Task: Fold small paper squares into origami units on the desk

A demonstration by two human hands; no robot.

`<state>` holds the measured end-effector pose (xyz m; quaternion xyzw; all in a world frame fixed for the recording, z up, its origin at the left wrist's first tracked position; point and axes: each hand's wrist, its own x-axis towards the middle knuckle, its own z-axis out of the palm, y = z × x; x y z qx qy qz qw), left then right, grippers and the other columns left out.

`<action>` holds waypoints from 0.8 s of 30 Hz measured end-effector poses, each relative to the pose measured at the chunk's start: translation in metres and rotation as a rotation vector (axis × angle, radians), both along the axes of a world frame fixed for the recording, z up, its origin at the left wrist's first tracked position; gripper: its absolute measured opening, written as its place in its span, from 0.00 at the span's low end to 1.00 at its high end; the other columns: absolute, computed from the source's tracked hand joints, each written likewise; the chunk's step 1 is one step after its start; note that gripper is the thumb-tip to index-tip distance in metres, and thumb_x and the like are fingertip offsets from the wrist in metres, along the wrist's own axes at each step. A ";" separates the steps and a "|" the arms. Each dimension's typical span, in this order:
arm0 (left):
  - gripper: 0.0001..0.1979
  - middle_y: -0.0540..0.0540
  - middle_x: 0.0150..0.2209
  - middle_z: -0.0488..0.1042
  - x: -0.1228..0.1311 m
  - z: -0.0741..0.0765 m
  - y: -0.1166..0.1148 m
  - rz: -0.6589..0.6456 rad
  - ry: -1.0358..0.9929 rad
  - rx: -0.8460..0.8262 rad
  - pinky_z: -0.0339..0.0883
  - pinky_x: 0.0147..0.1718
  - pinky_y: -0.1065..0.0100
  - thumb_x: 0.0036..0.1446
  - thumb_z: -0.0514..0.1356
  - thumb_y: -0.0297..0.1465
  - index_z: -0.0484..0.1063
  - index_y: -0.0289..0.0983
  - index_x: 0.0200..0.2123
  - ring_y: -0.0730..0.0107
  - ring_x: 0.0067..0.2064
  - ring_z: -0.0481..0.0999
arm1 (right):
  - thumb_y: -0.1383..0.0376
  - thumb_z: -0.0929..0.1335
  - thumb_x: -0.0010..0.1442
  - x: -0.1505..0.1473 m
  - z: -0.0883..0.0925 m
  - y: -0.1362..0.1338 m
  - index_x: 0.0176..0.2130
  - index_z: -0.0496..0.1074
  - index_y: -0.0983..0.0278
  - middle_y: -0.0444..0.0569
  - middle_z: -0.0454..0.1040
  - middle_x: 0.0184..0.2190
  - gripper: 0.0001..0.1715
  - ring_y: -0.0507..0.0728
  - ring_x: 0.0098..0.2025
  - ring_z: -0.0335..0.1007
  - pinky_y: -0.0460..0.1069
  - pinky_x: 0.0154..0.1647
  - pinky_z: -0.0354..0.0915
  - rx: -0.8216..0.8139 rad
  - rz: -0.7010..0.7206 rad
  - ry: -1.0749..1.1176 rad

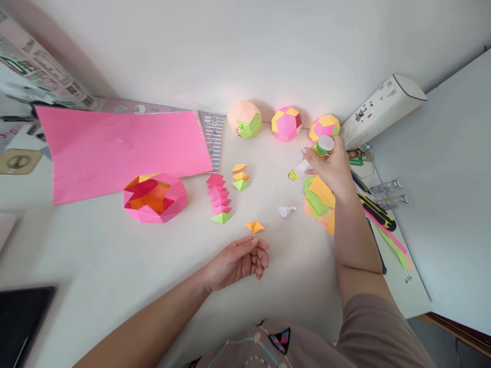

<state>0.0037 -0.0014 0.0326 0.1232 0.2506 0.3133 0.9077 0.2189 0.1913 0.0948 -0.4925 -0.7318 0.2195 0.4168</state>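
Note:
My right hand (330, 163) is closed around a small bottle (324, 145) with a white lid and a green-yellow label. A second small white container (298, 170) with a yellow label is at my fingertips; whether I grip it too is unclear. My left hand (241, 258) rests above the table, fingers loosely curled, nothing in it. Just beyond its fingertips lies a folded orange paper piece (255, 226). A white nozzle cap (287, 211) lies between the hands. Under my right wrist are green and orange paper sheets (317, 199), partly hidden.
A row of folded pink pieces (219, 197) lies beside a few orange and green ones (240, 176). Left of them stands a hollow pink paper form (174, 202), near a pink sheet (126, 145). Paper balls (244, 120) line the wall. A cutter (378, 212) lies right.

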 end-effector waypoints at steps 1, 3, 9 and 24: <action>0.12 0.44 0.27 0.73 0.000 0.000 0.000 0.000 -0.002 0.000 0.63 0.27 0.67 0.59 0.53 0.37 0.68 0.33 0.35 0.70 0.25 0.71 | 0.54 0.69 0.53 0.001 0.000 0.001 0.45 0.60 0.61 0.47 0.68 0.35 0.25 0.54 0.33 0.72 0.47 0.24 0.73 0.002 0.002 -0.009; 0.12 0.44 0.27 0.72 0.000 0.000 0.000 0.003 -0.002 0.000 0.63 0.27 0.67 0.60 0.53 0.37 0.68 0.33 0.35 0.70 0.25 0.71 | 0.54 0.69 0.53 0.003 0.001 0.001 0.47 0.60 0.61 0.48 0.68 0.36 0.26 0.54 0.36 0.71 0.48 0.28 0.74 0.014 0.005 -0.037; 0.12 0.43 0.27 0.73 0.000 -0.001 -0.001 0.003 -0.012 0.021 0.63 0.27 0.67 0.60 0.52 0.36 0.68 0.33 0.36 0.70 0.24 0.71 | 0.53 0.70 0.52 0.005 0.025 -0.021 0.51 0.58 0.61 0.55 0.63 0.48 0.32 0.62 0.50 0.64 0.57 0.41 0.71 0.141 -0.059 -0.199; 0.23 0.46 0.23 0.72 0.002 -0.012 -0.001 0.014 -0.045 0.175 0.61 0.24 0.68 0.57 0.53 0.44 0.53 0.35 0.18 0.73 0.21 0.69 | 0.68 0.65 0.57 -0.024 -0.016 -0.115 0.46 0.69 0.65 0.60 0.67 0.50 0.16 0.65 0.51 0.65 0.58 0.46 0.67 0.033 0.472 -0.941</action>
